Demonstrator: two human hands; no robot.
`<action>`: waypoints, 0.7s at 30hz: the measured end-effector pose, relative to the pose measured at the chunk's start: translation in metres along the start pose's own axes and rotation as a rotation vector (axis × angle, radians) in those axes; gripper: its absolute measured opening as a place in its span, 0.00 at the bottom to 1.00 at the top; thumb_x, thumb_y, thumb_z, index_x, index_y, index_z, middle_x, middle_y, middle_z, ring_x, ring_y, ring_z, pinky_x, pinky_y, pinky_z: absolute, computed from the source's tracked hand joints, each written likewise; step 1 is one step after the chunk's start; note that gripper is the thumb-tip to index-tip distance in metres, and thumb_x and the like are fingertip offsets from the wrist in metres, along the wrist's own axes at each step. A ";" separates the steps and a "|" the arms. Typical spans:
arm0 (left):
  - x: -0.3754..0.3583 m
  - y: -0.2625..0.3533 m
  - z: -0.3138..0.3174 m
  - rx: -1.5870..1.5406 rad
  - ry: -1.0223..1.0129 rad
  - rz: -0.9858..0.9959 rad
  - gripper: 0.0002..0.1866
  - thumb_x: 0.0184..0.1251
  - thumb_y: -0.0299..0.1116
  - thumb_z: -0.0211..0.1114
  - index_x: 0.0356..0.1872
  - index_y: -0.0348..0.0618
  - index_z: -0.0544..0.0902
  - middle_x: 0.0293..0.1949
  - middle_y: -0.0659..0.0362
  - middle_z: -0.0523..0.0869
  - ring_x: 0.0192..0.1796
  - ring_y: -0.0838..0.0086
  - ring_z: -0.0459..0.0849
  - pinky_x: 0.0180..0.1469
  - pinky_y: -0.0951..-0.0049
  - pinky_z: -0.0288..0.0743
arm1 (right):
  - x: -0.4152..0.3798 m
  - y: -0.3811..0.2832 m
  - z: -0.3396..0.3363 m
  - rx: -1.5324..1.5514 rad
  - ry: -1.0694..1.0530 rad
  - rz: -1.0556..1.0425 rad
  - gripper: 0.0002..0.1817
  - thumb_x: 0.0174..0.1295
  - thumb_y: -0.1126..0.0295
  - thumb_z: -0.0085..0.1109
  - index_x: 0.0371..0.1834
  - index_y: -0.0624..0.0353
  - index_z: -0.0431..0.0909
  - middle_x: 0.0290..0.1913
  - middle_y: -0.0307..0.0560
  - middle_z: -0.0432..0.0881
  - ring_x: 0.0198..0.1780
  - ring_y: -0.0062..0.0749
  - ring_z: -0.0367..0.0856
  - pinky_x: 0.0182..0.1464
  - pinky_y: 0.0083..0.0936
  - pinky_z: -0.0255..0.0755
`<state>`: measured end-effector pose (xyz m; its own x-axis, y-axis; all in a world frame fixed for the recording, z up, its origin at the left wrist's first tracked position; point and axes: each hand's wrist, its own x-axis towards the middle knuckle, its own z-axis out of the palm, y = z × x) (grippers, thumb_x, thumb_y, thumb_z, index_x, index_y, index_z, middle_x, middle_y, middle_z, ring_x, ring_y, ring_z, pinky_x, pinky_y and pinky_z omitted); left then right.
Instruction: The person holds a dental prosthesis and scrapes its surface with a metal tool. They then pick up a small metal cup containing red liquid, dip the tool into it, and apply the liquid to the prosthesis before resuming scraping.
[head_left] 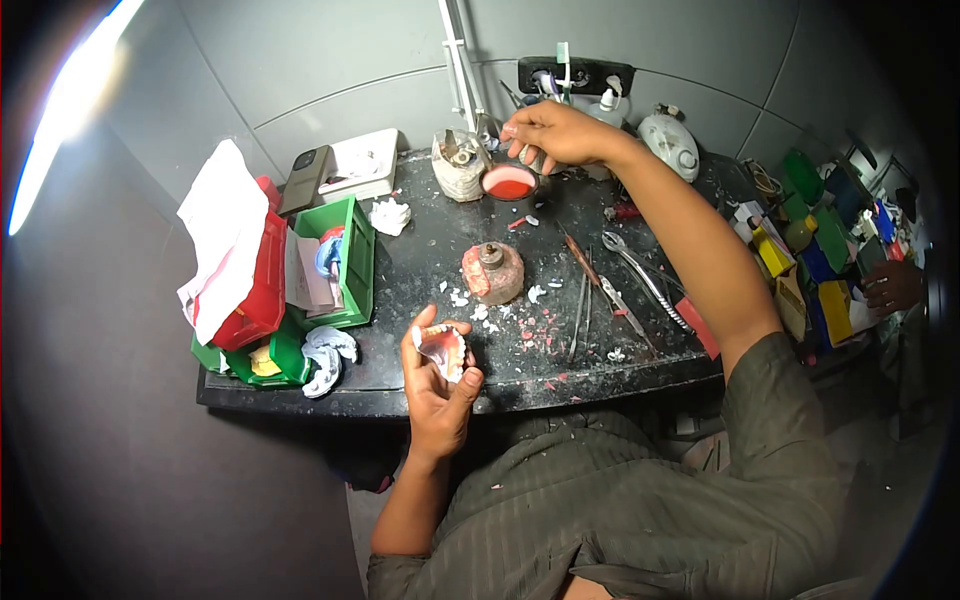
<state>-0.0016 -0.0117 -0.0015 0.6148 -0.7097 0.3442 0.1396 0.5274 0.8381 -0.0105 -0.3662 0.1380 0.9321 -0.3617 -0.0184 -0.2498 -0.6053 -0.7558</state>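
My left hand (pixel 437 410) holds a dental cast with a pink denture base and a row of pale teeth (pixel 443 350) near the table's front edge. The fingers wrap round its sides. At the back of the table my right hand (pixel 562 135) hovers over a small round bowl with red contents (pixel 510 183). Its fingers are loosely bent and apart, and nothing shows in them. Left of that hand stands a crusted, whitish container (pixel 459 168). Between my hands sits a glass spirit burner (pixel 493 272) smeared with pink wax.
A wax knife (pixel 622 305), pliers-like tool (pixel 645 275) and thin instruments lie to the right among pink and white scraps. Green (pixel 358 265) and red bins (pixel 250 290), a phone (pixel 305 178) and a white tray (pixel 365 165) stand left. Another person's hand (pixel 888 287) is at far right.
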 end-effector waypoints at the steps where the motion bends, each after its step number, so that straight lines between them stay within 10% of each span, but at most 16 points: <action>1: 0.000 0.003 0.002 0.001 0.006 -0.027 0.45 0.68 0.26 0.73 0.80 0.40 0.53 0.62 0.52 0.76 0.47 0.80 0.77 0.49 0.81 0.75 | 0.009 0.003 0.002 -0.014 -0.017 -0.018 0.21 0.80 0.58 0.50 0.59 0.65 0.79 0.48 0.45 0.86 0.44 0.25 0.83 0.38 0.25 0.83; 21: 0.001 0.003 0.001 -0.003 0.010 -0.073 0.46 0.68 0.27 0.73 0.80 0.40 0.53 0.62 0.51 0.75 0.48 0.79 0.76 0.51 0.79 0.74 | 0.046 -0.022 0.010 0.083 -0.082 0.032 0.15 0.70 0.63 0.67 0.33 0.65 0.89 0.28 0.45 0.88 0.27 0.22 0.84 0.31 0.19 0.79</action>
<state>-0.0019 -0.0114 0.0014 0.6104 -0.7418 0.2778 0.1865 0.4754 0.8598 0.0409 -0.3626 0.1477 0.9430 -0.3191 -0.0945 -0.2608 -0.5321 -0.8055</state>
